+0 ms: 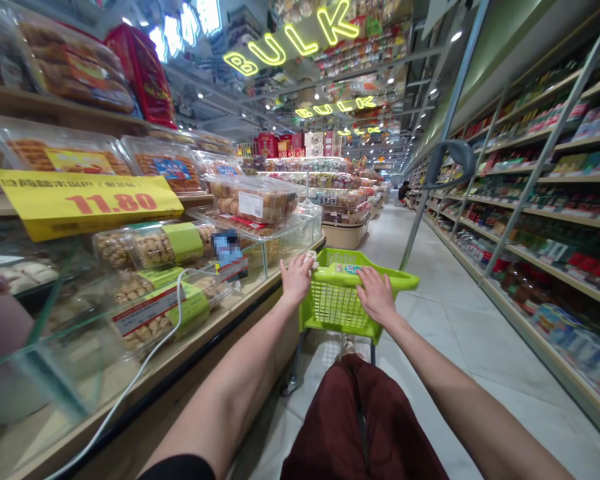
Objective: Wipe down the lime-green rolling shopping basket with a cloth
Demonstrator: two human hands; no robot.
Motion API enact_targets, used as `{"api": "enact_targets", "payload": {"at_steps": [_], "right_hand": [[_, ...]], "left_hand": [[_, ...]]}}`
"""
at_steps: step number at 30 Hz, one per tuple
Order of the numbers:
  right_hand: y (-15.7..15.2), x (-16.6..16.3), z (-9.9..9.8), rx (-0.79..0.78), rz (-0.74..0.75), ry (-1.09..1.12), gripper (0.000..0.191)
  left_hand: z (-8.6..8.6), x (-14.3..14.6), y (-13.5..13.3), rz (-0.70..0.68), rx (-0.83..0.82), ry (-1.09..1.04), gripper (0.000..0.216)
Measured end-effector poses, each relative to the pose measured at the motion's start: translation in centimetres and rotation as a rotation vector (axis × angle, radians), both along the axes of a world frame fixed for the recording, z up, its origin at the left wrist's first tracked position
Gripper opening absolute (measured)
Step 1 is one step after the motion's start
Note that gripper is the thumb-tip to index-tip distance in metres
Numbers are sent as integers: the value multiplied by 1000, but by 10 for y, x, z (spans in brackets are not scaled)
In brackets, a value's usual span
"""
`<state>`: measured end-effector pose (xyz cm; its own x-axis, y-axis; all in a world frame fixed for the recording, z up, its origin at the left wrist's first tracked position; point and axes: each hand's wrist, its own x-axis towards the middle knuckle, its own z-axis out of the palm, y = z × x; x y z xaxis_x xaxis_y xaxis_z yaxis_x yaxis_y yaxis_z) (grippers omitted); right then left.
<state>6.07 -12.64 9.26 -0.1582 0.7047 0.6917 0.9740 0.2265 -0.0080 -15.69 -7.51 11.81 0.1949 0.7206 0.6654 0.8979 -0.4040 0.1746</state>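
A small bright green shopping cart (337, 310) stands in the aisle just in front of my legs. My left hand (296, 277) is closed at the left end of its handle, with a crumpled white tissue-like thing (311, 260) at the fingertips. Farther right, my right hand (376, 293) has its fingers curled over the green handle (336, 275), beside a small sticker. From the cart's right side rises a tall grey pole (433, 173) with a dark grey loop (450, 165) on it. Inside the basket, the bottom is mostly hidden by the handle and hands.
Close on the left runs a glass-edged display counter (280, 250) with packed biscuits, a yellow price sign (85, 203) and a white cable (145, 363). Long shelves (550, 180) line the right. Pale floor (445, 333) leads ahead, where a person (405, 193) crouches by the shelves.
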Motion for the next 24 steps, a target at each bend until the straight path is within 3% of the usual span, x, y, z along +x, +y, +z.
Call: {"api": "enact_targets", "payload": {"at_steps": [3, 8, 10, 13, 18, 24], "right_hand": [[0, 0, -1, 20, -1, 17, 43], [0, 2, -2, 20, 0, 3, 44], [0, 5, -2, 13, 1, -2, 44], [-4, 11, -1, 1, 3, 11, 43], [-9, 16, 1, -3, 3, 57, 42], [-9, 25, -1, 11, -4, 98, 42]], "left_hand": [[4, 4, -1, 0, -13, 27, 39], [6, 66, -22, -260, 74, 115, 40], [5, 75, -25, -319, 92, 148, 41], [3, 54, -17, -279, 84, 157, 41], [3, 0, 2, -65, 51, 45, 36], [8, 18, 4, -152, -17, 71, 26]]}}
